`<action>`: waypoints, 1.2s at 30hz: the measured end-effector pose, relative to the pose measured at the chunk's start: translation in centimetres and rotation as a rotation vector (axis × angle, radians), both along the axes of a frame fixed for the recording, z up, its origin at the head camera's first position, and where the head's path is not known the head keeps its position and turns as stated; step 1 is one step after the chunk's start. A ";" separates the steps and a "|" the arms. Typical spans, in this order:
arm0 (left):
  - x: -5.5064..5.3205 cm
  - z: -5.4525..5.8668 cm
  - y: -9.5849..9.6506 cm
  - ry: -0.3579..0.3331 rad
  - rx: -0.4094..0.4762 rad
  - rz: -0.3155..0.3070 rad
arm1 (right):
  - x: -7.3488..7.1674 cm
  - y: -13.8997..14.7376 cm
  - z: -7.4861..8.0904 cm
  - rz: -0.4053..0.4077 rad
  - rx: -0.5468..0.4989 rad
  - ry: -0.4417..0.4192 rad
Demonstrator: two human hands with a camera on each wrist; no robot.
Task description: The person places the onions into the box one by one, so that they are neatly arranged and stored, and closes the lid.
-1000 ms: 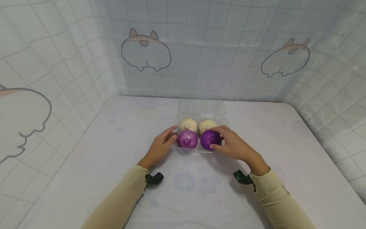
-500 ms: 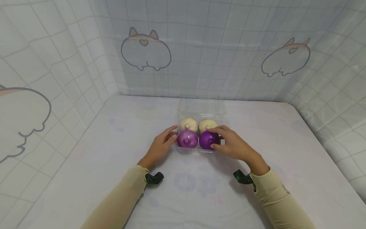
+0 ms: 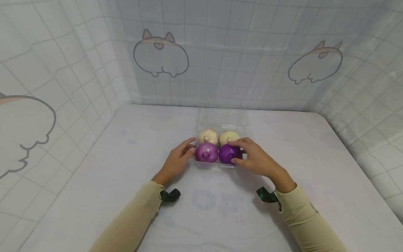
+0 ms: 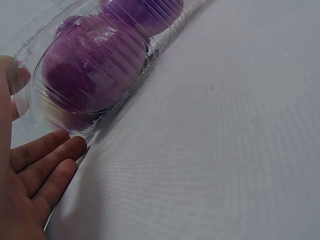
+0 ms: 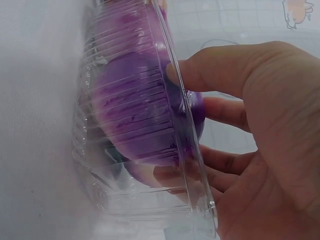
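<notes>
A clear plastic box (image 3: 196,163) on the table holds two purple onions in front and two cream, onion-like bulbs behind. My right hand (image 3: 259,159) holds the darker purple onion (image 3: 229,154) in the front right of the box, thumb and fingers around its right side. The paler purple onion (image 3: 206,152) sits to its left. Next to the box's left wall rests my left hand (image 3: 177,161), with fairly straight fingers (image 4: 52,170) by the lower corner in the left wrist view. Behind stand the left cream bulb (image 3: 208,135) and the right cream bulb (image 3: 228,137).
The box's clear lid (image 3: 223,117) lies open toward the back wall. A pale cloth covers the table (image 3: 157,129). White tiled-pattern curtains (image 3: 233,56) with cartoon prints enclose the back and sides.
The darker purple onion has shifted slightly left toward the paler one, with my right hand on it. My left hand stays in place beside the box.
</notes>
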State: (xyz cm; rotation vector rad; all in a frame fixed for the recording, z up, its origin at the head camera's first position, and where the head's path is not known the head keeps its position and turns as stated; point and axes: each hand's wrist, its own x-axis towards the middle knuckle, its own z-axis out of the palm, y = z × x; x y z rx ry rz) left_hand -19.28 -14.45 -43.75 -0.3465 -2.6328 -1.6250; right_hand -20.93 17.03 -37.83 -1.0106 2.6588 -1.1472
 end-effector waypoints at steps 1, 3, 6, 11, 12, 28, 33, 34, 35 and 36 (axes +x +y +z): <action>0.0 0.0 0.0 -0.001 0.000 0.000 | 0.0 0.0 0.0 -0.002 0.000 -0.005; 0.0 0.0 0.0 -0.003 0.000 -0.002 | 0.1 0.0 0.0 -0.007 0.002 -0.014; 0.0 0.0 0.0 -0.006 0.002 -0.007 | 0.1 -0.1 0.1 -0.013 0.011 -0.021; 0.0 0.0 0.0 -0.010 0.006 -0.002 | 0.1 -0.1 0.2 -0.008 0.023 -0.006; -0.1 0.0 0.0 -0.008 0.005 -0.003 | 0.1 -0.1 0.2 -0.005 0.026 -0.001; -0.2 -0.2 -0.1 -0.002 -0.015 -0.003 | 0.0 0.0 0.2 0.016 0.015 0.000; -0.2 -0.3 -0.1 0.000 -0.009 -0.007 | 0.0 0.1 0.2 0.021 0.010 -0.008; -0.2 -0.3 -0.1 0.001 -0.010 -0.007 | -0.1 0.2 0.1 0.023 0.006 -0.008; -0.3 -0.3 -0.1 0.002 -0.012 -0.006 | -0.1 0.2 0.2 0.024 0.001 -0.008; -0.3 -0.4 -0.1 0.004 -0.013 -0.004 | -0.2 0.3 0.2 0.025 -0.004 -0.005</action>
